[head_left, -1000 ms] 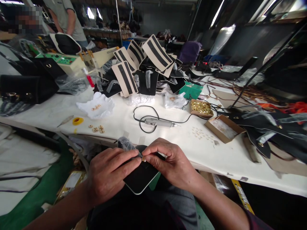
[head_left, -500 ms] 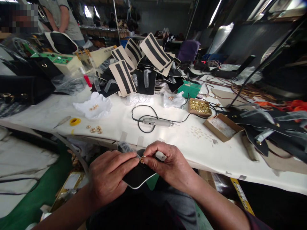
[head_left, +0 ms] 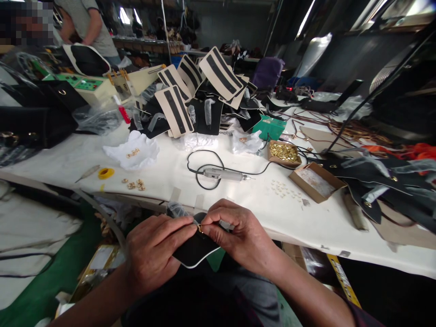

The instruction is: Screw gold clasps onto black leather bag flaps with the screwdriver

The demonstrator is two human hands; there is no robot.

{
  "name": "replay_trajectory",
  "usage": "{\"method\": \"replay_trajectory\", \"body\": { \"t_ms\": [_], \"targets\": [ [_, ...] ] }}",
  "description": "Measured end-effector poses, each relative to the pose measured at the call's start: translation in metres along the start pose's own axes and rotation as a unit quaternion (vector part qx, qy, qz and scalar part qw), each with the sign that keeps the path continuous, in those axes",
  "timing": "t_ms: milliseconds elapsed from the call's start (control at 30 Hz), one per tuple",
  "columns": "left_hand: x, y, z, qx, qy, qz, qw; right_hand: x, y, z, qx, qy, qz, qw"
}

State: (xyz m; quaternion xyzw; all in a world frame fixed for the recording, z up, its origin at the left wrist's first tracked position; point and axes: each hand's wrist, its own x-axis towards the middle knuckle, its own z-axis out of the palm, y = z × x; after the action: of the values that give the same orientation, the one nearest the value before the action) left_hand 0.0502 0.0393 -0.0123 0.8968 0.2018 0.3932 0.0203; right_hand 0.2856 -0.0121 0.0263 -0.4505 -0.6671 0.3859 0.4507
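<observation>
My left hand (head_left: 155, 247) grips a black panel (head_left: 194, 254) with a pale edge, its fingers lying over the top and the thumb hidden beneath. At the panel's upper part, my right hand (head_left: 235, 227) pinches a small gold metal fitting (head_left: 200, 228) between thumb and forefinger. The fitting touches the panel right by my left fingertips. Clear plastic wrap (head_left: 177, 209) sticks up behind the panel, near the table edge. Just beyond my hands, a grey electric screwdriver (head_left: 225, 174) lies on the white table with its black cord looped around it.
Loose gold fittings (head_left: 134, 184) and a yellow tape roll (head_left: 106, 173) lie at left. At right are a box of gold parts (head_left: 284, 152), an open cardboard box (head_left: 316, 181) and scattered tiny pieces (head_left: 284, 187). Striped panels (head_left: 173, 111) are heaped behind. A person (head_left: 90, 27) stands far left.
My right thumb and forefinger have tilted the gold fitting down and slightly left against the panel. My left hand keeps its hold in nearly the same place.
</observation>
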Motion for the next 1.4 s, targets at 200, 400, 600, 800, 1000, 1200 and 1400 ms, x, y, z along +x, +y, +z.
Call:
{"method": "replay_trajectory", "body": {
  "t_ms": [200,400,600,800,1000,1200,1400],
  "targets": [
    [0.003,0.002,-0.001,-0.006,0.007,-0.014,1.0,-0.001,-0.007,-0.009,-0.021,-0.042,0.004,0.999],
    [0.013,0.004,-0.002,-0.015,0.01,-0.032,0.999,0.0,-0.001,-0.014,-0.025,-0.082,0.005,0.996],
    [0.011,0.006,0.004,-0.043,0.006,-0.066,0.997,0.002,0.005,-0.004,-0.095,-0.019,-0.038,0.995],
    [0.002,0.013,0.018,-0.112,-0.017,-0.116,0.987,-0.008,0.01,-0.006,-0.125,-0.041,0.0,0.991],
    [-0.014,0.026,0.048,-0.228,-0.096,-0.218,0.944,-0.036,0.031,-0.004,-0.089,-0.054,0.162,0.981],
    [-0.02,0.012,0.086,-0.277,-0.145,-0.338,0.888,-0.024,0.057,-0.015,-0.117,-0.076,0.289,0.947],
    [-0.023,-0.011,0.11,-0.148,-0.073,-0.366,0.916,0.022,0.073,-0.025,-0.17,-0.121,0.353,0.912]
  ]
}}
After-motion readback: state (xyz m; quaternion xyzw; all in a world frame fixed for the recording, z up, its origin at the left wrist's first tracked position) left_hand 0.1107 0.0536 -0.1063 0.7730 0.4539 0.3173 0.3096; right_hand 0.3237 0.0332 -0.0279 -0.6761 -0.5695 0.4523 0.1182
